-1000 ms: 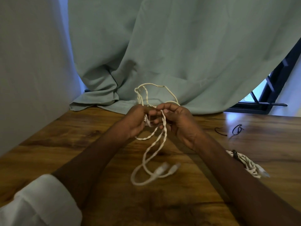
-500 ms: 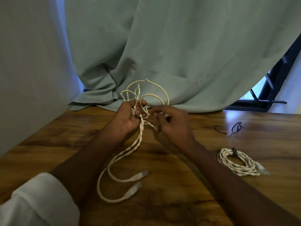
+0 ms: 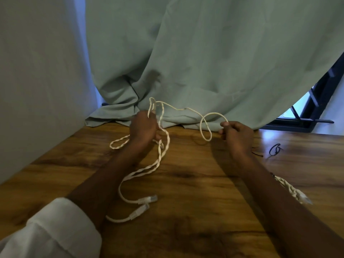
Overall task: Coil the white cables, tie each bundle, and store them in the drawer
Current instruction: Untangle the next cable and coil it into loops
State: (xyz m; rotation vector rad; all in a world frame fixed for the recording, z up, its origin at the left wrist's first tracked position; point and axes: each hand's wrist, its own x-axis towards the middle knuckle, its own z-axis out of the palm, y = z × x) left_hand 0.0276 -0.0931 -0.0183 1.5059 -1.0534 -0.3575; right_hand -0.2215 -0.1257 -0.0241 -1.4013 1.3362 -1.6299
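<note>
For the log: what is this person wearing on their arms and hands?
The left arm has a white sleeve pushed up near the elbow, forearm bare. The right arm shows no sleeve in view. The left hand and right hand are bare: no gloves, rings or watch visible.

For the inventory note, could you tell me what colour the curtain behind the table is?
The curtain is a plain pale grey-green, shown in the head view.

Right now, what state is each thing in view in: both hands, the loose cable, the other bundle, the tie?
left hand: grips the white cable, raised above the table.
right hand: pinches a loop of the same cable.
white cable: uncoiled, strung between the hands, both plugs lying on the wooden table.
coiled bundle: on the table, mostly hidden behind the right forearm.
black tie: loose on the table, unused.
</note>
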